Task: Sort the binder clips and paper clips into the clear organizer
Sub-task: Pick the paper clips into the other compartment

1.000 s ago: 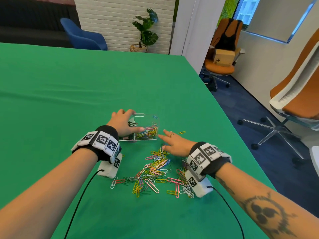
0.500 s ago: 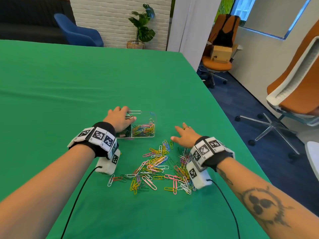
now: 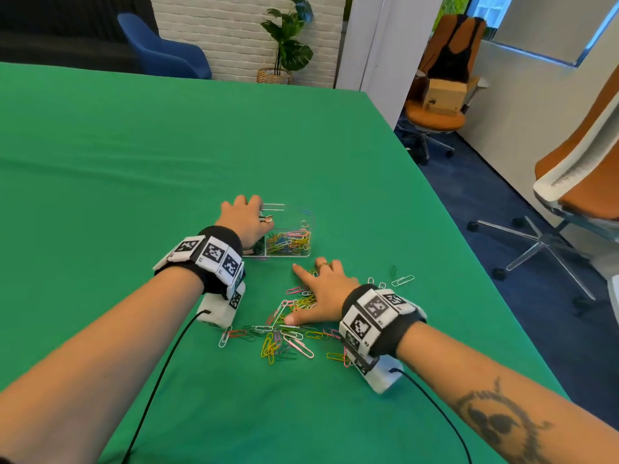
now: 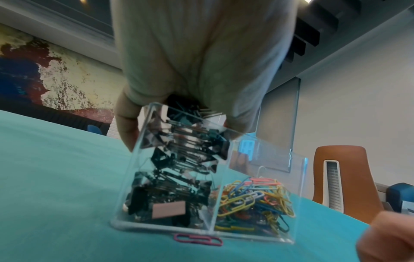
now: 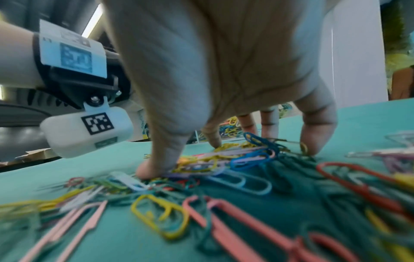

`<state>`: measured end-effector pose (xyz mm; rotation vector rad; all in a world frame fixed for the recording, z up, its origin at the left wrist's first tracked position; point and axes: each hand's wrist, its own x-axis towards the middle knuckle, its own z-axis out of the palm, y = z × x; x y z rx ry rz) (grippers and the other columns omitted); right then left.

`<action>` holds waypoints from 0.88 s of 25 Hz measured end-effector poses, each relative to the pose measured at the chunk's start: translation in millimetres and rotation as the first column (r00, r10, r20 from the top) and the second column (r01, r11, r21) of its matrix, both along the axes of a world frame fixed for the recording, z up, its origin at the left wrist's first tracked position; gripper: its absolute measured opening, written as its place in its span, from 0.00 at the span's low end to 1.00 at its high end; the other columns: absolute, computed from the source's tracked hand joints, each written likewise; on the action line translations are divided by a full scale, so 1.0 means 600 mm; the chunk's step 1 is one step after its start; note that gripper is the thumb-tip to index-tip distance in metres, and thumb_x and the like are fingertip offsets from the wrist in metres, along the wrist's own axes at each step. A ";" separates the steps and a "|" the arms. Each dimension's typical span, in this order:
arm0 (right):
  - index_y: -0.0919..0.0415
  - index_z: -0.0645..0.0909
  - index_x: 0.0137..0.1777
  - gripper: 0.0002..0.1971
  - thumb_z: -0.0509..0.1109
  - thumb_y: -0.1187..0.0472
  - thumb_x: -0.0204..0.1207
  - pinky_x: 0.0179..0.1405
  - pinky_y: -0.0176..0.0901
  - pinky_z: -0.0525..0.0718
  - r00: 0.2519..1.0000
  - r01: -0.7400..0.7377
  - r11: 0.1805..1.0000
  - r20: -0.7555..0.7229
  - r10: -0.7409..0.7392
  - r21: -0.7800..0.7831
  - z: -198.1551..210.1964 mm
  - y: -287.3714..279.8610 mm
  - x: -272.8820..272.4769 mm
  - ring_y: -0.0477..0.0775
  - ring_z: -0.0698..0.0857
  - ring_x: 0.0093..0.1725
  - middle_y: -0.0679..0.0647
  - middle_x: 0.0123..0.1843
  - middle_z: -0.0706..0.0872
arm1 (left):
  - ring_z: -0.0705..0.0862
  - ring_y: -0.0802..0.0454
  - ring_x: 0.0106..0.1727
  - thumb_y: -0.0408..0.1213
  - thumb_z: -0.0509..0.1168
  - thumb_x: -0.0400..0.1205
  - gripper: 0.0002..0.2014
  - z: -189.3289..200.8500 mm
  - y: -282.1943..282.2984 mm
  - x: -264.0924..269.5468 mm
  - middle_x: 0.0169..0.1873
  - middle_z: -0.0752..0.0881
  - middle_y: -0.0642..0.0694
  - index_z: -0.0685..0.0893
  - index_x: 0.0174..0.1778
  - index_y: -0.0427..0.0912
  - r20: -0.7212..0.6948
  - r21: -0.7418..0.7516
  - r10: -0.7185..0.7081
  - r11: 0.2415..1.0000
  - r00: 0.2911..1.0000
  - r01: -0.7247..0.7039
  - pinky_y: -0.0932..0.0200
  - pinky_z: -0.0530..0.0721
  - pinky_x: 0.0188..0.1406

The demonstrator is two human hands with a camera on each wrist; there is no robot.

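The clear organizer [image 3: 303,217] stands on the green table, and my left hand [image 3: 247,220] grips its left end with fingers curled over the rim. In the left wrist view, the organizer's [image 4: 264,159] left compartment holds black binder clips [image 4: 179,159] and its right one holds coloured paper clips [image 4: 253,196]. My right hand [image 3: 320,293] lies spread on the loose pile of paper clips [image 3: 288,339] just in front of the organizer. In the right wrist view its thumb and fingertips [image 5: 313,147] press down on the clips [image 5: 246,159] and enclose none of them.
A few stray paper clips [image 3: 402,280] lie to the right of my right hand. One pink clip [image 4: 198,239] lies against the organizer's near wall. The table's right edge [image 3: 469,236] drops to the floor, where an orange chair [image 3: 582,182] stands. Cables trail from both wrists.
My right hand has drawn back from the organizer, swung right, then come down spread on the loose pile. The left hand has kept its hold on the organizer.
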<state>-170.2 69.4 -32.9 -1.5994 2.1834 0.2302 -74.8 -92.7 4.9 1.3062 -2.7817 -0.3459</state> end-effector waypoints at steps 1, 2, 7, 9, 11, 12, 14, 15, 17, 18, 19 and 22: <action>0.42 0.49 0.81 0.48 0.67 0.30 0.65 0.71 0.69 0.70 1.000 0.003 1.000 -0.013 -0.003 0.005 -0.002 -0.002 0.009 0.66 0.50 0.82 0.59 0.84 0.49 | 0.73 0.36 0.62 0.46 0.56 0.83 0.20 0.001 0.001 0.000 0.62 0.74 0.32 0.69 0.66 0.36 -0.001 0.002 -0.005 1.000 1.000 0.005 0.48 0.66 0.68; 0.44 0.53 0.80 0.44 0.68 0.33 0.67 0.71 0.68 0.71 1.000 0.010 1.000 -0.002 -0.010 0.002 -0.003 -0.003 0.013 0.67 0.51 0.81 0.61 0.83 0.50 | 0.73 0.36 0.62 0.45 0.56 0.83 0.20 0.003 0.003 0.001 0.62 0.74 0.32 0.69 0.66 0.36 -0.005 0.003 -0.012 1.000 1.000 0.012 0.49 0.66 0.67; 0.58 0.63 0.71 0.23 0.62 0.51 0.80 0.68 0.62 0.74 0.996 0.059 0.996 0.069 -0.054 -0.069 -0.009 0.012 0.006 0.70 0.66 0.73 0.69 0.77 0.60 | 0.72 0.35 0.62 0.44 0.56 0.84 0.20 0.008 0.001 0.006 0.62 0.73 0.32 0.69 0.67 0.36 -0.028 0.044 -0.035 0.998 0.999 0.036 0.48 0.67 0.66; 0.63 0.63 0.68 0.16 0.59 0.62 0.82 0.62 0.59 0.76 0.998 0.038 0.996 0.054 -0.034 -0.086 -0.010 0.014 0.008 0.69 0.73 0.67 0.70 0.73 0.65 | 0.72 0.35 0.62 0.45 0.56 0.83 0.20 0.008 0.001 0.006 0.62 0.73 0.32 0.69 0.67 0.37 -0.021 0.046 -0.038 0.998 0.999 0.039 0.48 0.67 0.66; 0.65 0.64 0.66 0.17 0.57 0.72 0.78 0.55 0.58 0.78 1.000 0.009 0.996 0.018 -0.007 -0.092 -0.007 0.012 0.012 0.70 0.76 0.62 0.69 0.68 0.68 | 0.72 0.36 0.62 0.44 0.55 0.84 0.20 0.008 0.002 0.005 0.63 0.73 0.33 0.69 0.67 0.37 -0.019 0.042 -0.041 0.998 0.999 0.042 0.49 0.67 0.66; 0.65 0.64 0.65 0.19 0.56 0.75 0.76 0.54 0.58 0.78 1.000 -0.001 0.996 0.009 0.002 -0.084 -0.004 0.012 0.014 0.70 0.77 0.61 0.69 0.67 0.69 | 0.72 0.36 0.62 0.45 0.55 0.84 0.20 0.008 0.002 0.006 0.63 0.73 0.33 0.69 0.67 0.37 -0.023 0.037 -0.043 0.998 0.999 0.044 0.49 0.67 0.66; 0.66 0.64 0.65 0.20 0.56 0.78 0.73 0.51 0.56 0.77 1.000 -0.001 0.998 0.027 0.002 -0.057 0.003 0.012 0.011 0.68 0.79 0.58 0.69 0.66 0.70 | 0.72 0.36 0.62 0.45 0.55 0.83 0.19 0.004 -0.002 0.005 0.62 0.73 0.34 0.69 0.67 0.38 -0.028 0.034 -0.045 0.998 0.999 0.046 0.48 0.67 0.67; 0.67 0.64 0.65 0.20 0.55 0.78 0.74 0.48 0.54 0.76 0.999 0.008 0.999 0.051 -0.005 -0.047 0.011 0.013 0.005 0.66 0.79 0.54 0.69 0.66 0.70 | 0.73 0.37 0.62 0.45 0.55 0.83 0.19 0.003 -0.004 0.005 0.62 0.74 0.34 0.69 0.66 0.38 -0.025 0.037 -0.047 0.998 0.999 0.048 0.48 0.67 0.67; 0.68 0.65 0.65 0.17 0.54 0.76 0.76 0.46 0.50 0.73 0.997 0.009 0.999 0.075 -0.006 -0.045 0.033 0.011 -0.014 0.62 0.76 0.49 0.68 0.65 0.71 | 0.73 0.37 0.62 0.45 0.55 0.83 0.19 0.001 -0.007 0.006 0.62 0.74 0.35 0.69 0.67 0.38 -0.017 0.045 -0.052 0.998 0.998 0.053 0.48 0.67 0.68; 0.68 0.65 0.65 0.17 0.54 0.75 0.77 0.49 0.50 0.74 0.998 0.006 0.999 0.068 -0.002 -0.053 0.049 0.006 -0.027 0.62 0.77 0.51 0.68 0.65 0.71 | 0.73 0.37 0.62 0.45 0.56 0.83 0.19 0.000 -0.007 0.006 0.62 0.74 0.35 0.69 0.67 0.38 -0.019 0.045 -0.055 0.997 0.998 0.056 0.48 0.67 0.68; 0.68 0.66 0.65 0.16 0.53 0.74 0.77 0.53 0.51 0.75 0.998 0.007 0.997 0.056 -0.003 -0.071 0.067 -0.004 -0.040 0.64 0.78 0.54 0.69 0.64 0.72 | 0.73 0.37 0.62 0.45 0.56 0.83 0.19 -0.001 -0.008 0.006 0.62 0.74 0.35 0.69 0.67 0.38 -0.024 0.046 -0.052 0.998 0.998 0.053 0.48 0.67 0.68; 0.69 0.68 0.64 0.15 0.52 0.73 0.79 0.55 0.49 0.74 0.999 0.030 0.980 0.023 -0.026 -0.197 0.123 -0.065 -0.064 0.64 0.76 0.57 0.69 0.64 0.73 | 0.71 0.35 0.62 0.45 0.56 0.83 0.20 -0.001 -0.010 0.004 0.63 0.73 0.34 0.69 0.67 0.38 -0.049 0.063 -0.031 0.997 0.998 0.034 0.47 0.68 0.67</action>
